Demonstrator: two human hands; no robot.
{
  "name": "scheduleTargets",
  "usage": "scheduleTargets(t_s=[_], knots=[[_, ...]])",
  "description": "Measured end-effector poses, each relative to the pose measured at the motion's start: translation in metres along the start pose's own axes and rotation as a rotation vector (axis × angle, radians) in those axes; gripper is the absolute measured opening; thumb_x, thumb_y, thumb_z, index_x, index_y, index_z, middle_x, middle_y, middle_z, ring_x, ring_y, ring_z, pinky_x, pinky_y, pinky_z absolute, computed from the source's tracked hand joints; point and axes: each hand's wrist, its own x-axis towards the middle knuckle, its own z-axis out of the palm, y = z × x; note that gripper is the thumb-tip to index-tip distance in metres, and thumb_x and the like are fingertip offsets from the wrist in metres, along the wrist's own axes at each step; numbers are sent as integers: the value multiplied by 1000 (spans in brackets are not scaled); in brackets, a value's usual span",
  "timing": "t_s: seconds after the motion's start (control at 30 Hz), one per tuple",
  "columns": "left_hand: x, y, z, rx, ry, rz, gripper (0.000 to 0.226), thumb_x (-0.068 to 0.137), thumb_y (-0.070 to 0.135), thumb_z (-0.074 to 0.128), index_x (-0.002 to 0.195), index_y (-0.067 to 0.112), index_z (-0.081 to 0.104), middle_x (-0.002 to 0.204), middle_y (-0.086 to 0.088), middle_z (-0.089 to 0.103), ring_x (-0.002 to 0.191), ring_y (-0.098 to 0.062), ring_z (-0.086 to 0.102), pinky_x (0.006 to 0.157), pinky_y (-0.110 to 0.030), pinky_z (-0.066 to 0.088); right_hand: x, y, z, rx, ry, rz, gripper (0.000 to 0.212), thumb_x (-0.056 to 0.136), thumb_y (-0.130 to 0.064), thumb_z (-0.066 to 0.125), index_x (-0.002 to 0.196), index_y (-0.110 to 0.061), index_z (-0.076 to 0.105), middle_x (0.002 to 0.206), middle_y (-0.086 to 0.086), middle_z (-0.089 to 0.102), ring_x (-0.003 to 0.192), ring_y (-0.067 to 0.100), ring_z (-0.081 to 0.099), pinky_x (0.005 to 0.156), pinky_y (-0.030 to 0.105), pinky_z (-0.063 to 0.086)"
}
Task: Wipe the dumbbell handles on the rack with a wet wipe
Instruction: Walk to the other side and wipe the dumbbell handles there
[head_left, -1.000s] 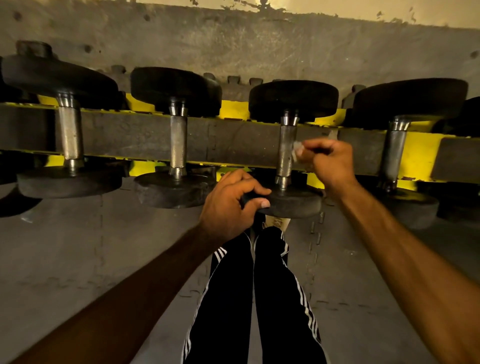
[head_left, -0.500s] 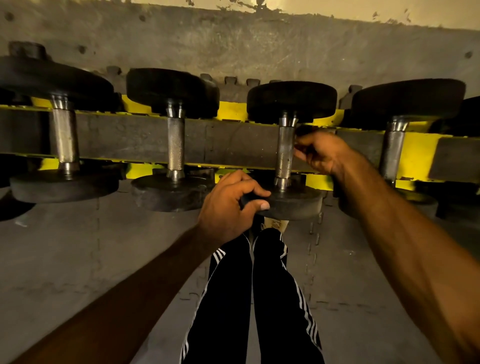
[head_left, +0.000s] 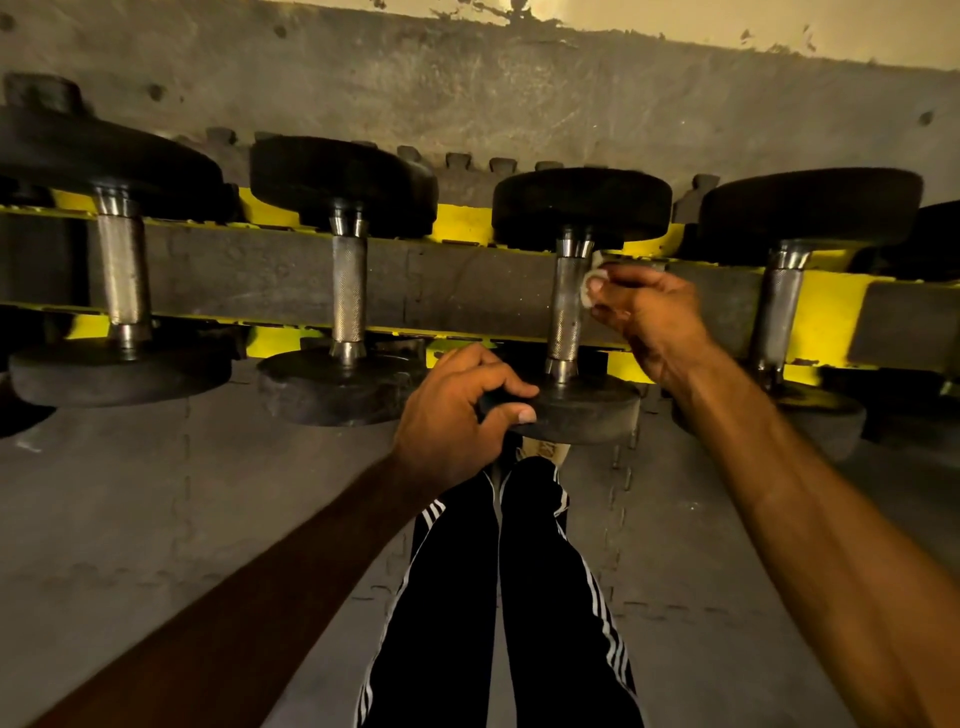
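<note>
Dumbbell handles (head_left: 349, 291) sit in a row on the rack (head_left: 467, 280), across the middle of the frame. The one being cleaned is the third handle (head_left: 567, 322) from the left, just right of the middle. It is a long silver bar, and its long way runs up and down in the frame, from the black bottom plate (head_left: 587, 410) to the black top plate (head_left: 582, 208).

The right hand (head_left: 649, 322) pinches a small white wet wipe (head_left: 591, 288) in its curled fingers. The wipe looks to touch the right side of the handle, close to its top end. So most of the bar lies below the wipe, toward the bottom plate. The next rub likely has to go straight down along the bar.

The left hand (head_left: 452, 415) grips the rim of the bottom plate, fingers on top and thumb on the edge. It is nearer the low end of the bar, but it holds no wipe. It seems to stop the dumbbell from rolling. The right hand is the one to do the rubbing.
</note>
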Motion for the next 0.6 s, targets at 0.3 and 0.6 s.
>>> scheduleTargets(t_s=[0.3,0.6], knots=[[1,4,1,-11,-11,-3,21,77,38,71,95,27,76,93,9,61,92,-15,59,82,-45,51,-33,22,-13,-788,16,-777,24,87,-13,73,111,-13,72,103,1,72,95,14,68,84,39,58],[0,1,2,5,-14,-6,20,78,36,73,96,28,75,94,9,60,94,-15,59,79,-45,52,-32,5,5,-999,-55,-847,37,94,-29,50,121,-7,65,124,7,55,108,-2,45,88,3,38]])
